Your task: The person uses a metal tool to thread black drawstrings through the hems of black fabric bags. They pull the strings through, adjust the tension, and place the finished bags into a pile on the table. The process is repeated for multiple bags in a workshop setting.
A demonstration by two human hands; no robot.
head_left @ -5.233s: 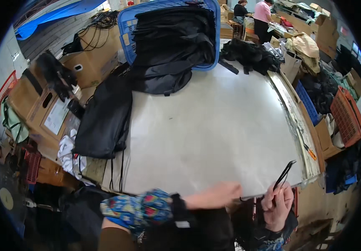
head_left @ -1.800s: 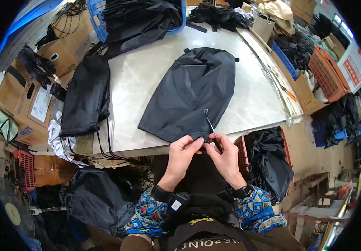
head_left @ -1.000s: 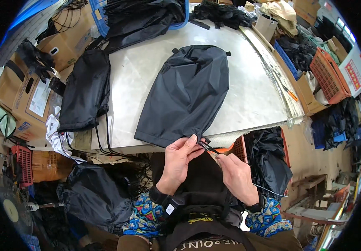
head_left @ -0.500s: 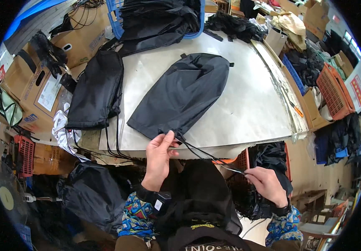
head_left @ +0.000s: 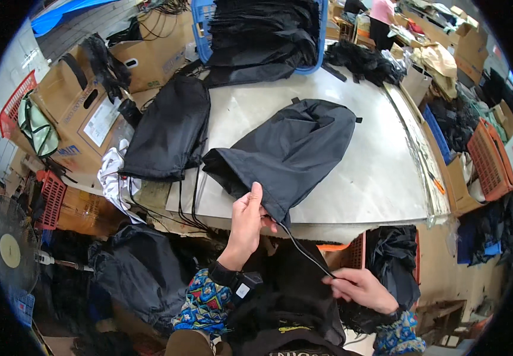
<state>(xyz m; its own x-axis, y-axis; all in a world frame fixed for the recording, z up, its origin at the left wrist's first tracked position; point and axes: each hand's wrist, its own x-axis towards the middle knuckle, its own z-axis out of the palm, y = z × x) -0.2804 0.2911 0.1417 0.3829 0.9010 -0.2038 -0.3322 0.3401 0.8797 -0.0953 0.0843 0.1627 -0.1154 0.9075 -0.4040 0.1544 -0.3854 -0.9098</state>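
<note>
A black drawstring bag (head_left: 292, 151) lies flat on the pale tabletop, its mouth gaping toward me at the near left. My left hand (head_left: 247, 222) is closed on the near edge of that mouth, thumb on top and fingers underneath. From the bag's near corner a dark cord (head_left: 304, 250) runs down to the right. My right hand (head_left: 363, 289) pinches the cord's lower end between thumb and fingers, just off the table's front edge. Left of the bag rests a stack of black drawstring bags (head_left: 167, 130), with cords trailing over the edge.
At the back stands a blue basket (head_left: 196, 29) full of black bags. Cardboard boxes (head_left: 69, 118) line the left side. Under the front edge is a red crate (head_left: 357, 252) with black fabric. A fan (head_left: 10, 249) stands at lower left; a person (head_left: 381, 24) is far off.
The bag's mouth has lifted and spread open. My right hand has drawn slightly down and nearer to me with the cord. The whole view has shifted, with things lower and farther right.
</note>
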